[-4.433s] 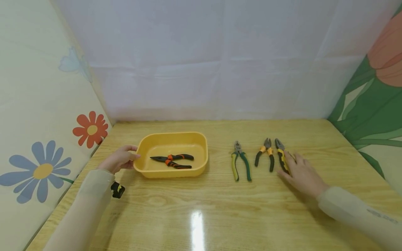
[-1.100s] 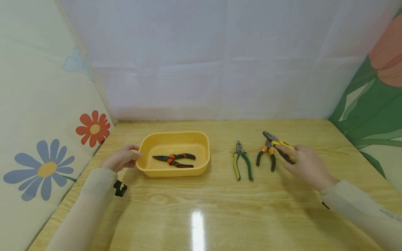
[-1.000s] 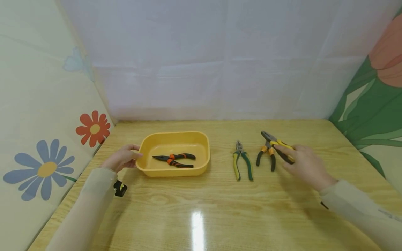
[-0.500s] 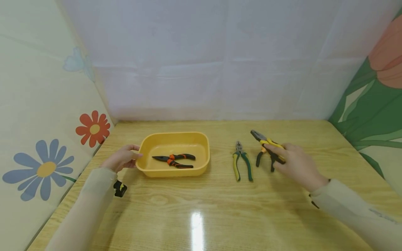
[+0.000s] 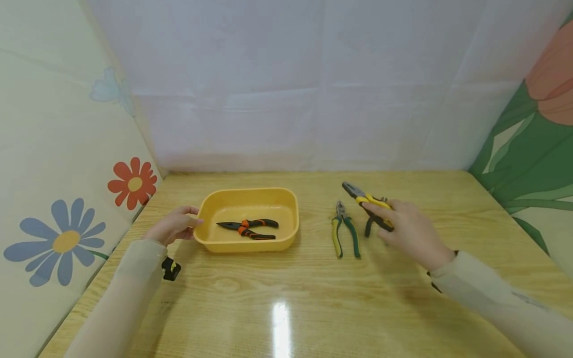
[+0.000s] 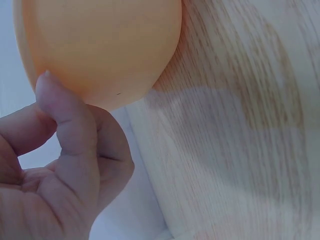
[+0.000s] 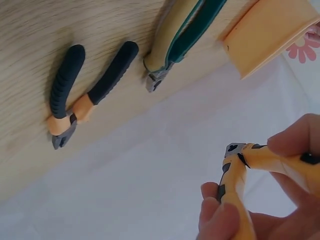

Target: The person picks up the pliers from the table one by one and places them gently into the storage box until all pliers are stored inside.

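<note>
My left hand (image 5: 174,226) pinches the left rim of a yellow plastic basin (image 5: 246,246), thumb on the rim in the left wrist view. Inside the basin lie black-and-orange needle-nose pliers (image 5: 243,227). Raised over the table, my right hand (image 5: 414,233) grips yellow-and-black pliers (image 5: 356,192) by the handles, their head pointing to the upper left. Green-and-yellow pliers (image 5: 353,235) lie on the table left of that hand. Small black-and-orange pliers (image 7: 66,85) lie with handles spread in the right wrist view; the hand mostly hides them in the head view.
A light wooden table (image 5: 224,303) carries everything. Behind it hangs a white cloth (image 5: 286,124). Side panels with painted flowers (image 5: 67,242) stand at left and right.
The right hand has taken the yellow-and-black pliers off the table, lifted them and carried them leftward over the small black-and-orange pliers. The left hand stays at the basin's rim.
</note>
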A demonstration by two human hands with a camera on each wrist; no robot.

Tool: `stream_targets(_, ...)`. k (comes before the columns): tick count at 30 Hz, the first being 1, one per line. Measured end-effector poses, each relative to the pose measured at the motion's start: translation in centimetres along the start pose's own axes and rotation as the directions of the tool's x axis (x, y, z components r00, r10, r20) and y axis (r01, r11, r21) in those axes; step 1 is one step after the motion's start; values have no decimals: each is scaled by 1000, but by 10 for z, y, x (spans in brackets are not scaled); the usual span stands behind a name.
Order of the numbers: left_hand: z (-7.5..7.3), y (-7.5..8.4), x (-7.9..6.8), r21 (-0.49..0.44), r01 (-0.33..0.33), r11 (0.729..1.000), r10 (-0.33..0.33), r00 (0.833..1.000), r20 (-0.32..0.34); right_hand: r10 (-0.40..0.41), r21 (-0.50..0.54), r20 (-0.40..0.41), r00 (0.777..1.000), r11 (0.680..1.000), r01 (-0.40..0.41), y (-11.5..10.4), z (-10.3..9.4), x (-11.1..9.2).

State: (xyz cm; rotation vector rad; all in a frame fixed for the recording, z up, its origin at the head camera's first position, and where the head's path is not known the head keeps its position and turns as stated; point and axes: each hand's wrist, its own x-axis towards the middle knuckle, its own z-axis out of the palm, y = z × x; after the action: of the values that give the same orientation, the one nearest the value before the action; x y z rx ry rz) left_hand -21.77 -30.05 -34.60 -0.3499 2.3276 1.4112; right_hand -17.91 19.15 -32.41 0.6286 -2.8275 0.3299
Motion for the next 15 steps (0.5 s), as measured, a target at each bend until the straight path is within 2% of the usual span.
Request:
stream_targets(7, -1, 1, 1, 16, 19, 1000, -19, 1000, 1, -55, -6, -48, 997, 998, 55, -6, 2, 4)
stream_targets(15, -1, 1, 0, 12, 22, 1000, -22, 1000, -8, -68, -5, -37, 997, 998, 68, -12, 0, 8)
